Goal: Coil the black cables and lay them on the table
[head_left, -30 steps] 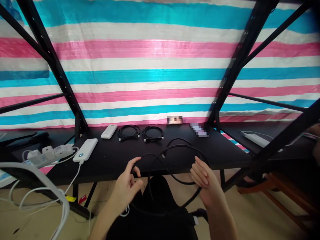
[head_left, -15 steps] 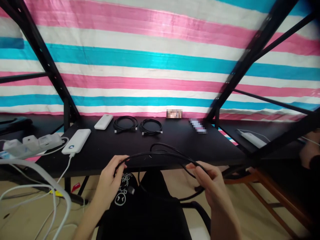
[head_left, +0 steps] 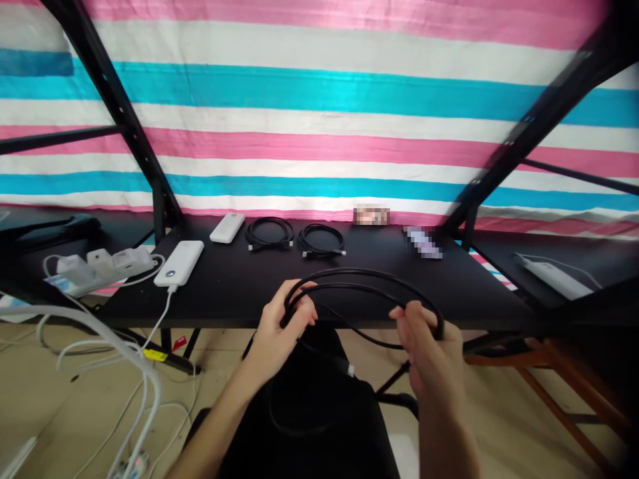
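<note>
A black cable (head_left: pixel 369 274) forms wide loops between my two hands, just in front of the table edge. My left hand (head_left: pixel 289 314) is closed round the loops at their left side. On the right, my right hand (head_left: pixel 426 336) grips the same loops, fingers wrapped over them. One end of the cable, with a pale metal plug (head_left: pixel 351 370), dangles over my lap, and a slack loop hangs lower. Beyond my hands, two more black cables lie coiled on the table, a left coil (head_left: pixel 270 233) and a right coil (head_left: pixel 322 240), their plugs facing me.
On the black table (head_left: pixel 239 293) lie a white power bank (head_left: pixel 180 263) with a white cord plugged in and another white power bank (head_left: pixel 227 227). A power strip with white chargers (head_left: pixel 102 266) sits left. Blurred-out items lie back right. Black metal struts (head_left: pixel 137 143) slant up both sides.
My left hand has moved right and up and now holds more than one strand. The cable loops are gathered more closely together. The view has shifted, so the table items appear further right.
</note>
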The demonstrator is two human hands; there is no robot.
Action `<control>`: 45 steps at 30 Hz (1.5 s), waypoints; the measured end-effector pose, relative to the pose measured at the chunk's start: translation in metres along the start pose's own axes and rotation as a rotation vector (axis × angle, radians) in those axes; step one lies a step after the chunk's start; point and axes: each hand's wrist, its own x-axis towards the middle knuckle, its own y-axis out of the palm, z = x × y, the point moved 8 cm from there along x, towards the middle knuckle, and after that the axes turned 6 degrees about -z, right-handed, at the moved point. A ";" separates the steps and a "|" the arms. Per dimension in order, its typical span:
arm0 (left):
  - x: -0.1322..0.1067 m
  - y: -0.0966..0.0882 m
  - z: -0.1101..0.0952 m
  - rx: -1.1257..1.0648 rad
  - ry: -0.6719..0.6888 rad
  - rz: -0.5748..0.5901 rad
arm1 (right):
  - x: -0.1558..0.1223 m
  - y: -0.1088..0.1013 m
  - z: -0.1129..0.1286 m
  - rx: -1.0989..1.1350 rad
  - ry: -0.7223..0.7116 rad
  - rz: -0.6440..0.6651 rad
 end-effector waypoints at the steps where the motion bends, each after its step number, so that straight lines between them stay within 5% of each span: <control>1: 0.001 0.000 0.003 0.033 -0.014 -0.023 | 0.001 0.001 -0.003 0.016 0.026 -0.018; 4: 0.003 -0.004 0.015 0.066 -0.094 -0.055 | 0.004 0.002 -0.007 0.014 0.078 0.005; 6: 0.004 -0.010 0.017 0.036 -0.112 -0.064 | 0.003 0.007 -0.005 -0.048 0.080 0.135; 9: 0.006 -0.019 0.006 0.117 -0.011 -0.084 | -0.009 0.023 0.001 -0.181 0.026 0.461; 12: 0.004 -0.016 -0.012 0.296 0.143 -0.048 | -0.020 0.030 0.007 -0.218 -0.045 0.604; 17: 0.001 -0.009 -0.023 0.291 0.141 -0.003 | -0.022 0.027 0.006 -0.128 -0.085 0.583; 22: -0.001 -0.016 -0.002 0.231 0.031 0.150 | -0.017 0.019 0.000 -0.036 -0.067 0.510; 25: -0.004 -0.045 0.020 0.222 -0.003 -0.010 | -0.014 0.017 0.000 -0.064 -0.089 0.454; 28: -0.017 -0.070 0.058 0.208 -0.250 -0.159 | -0.011 0.014 0.005 -0.056 -0.163 0.372; 32: -0.040 -0.056 0.086 0.023 -0.561 0.008 | -0.012 0.014 0.010 0.022 -0.254 0.340; 35: -0.043 -0.048 0.077 -0.137 -0.551 0.057 | -0.013 0.013 0.012 0.028 -0.304 0.365; 45: -0.023 -0.079 0.056 -0.303 -0.386 -0.270 | -0.014 0.007 0.029 -0.038 -0.463 0.471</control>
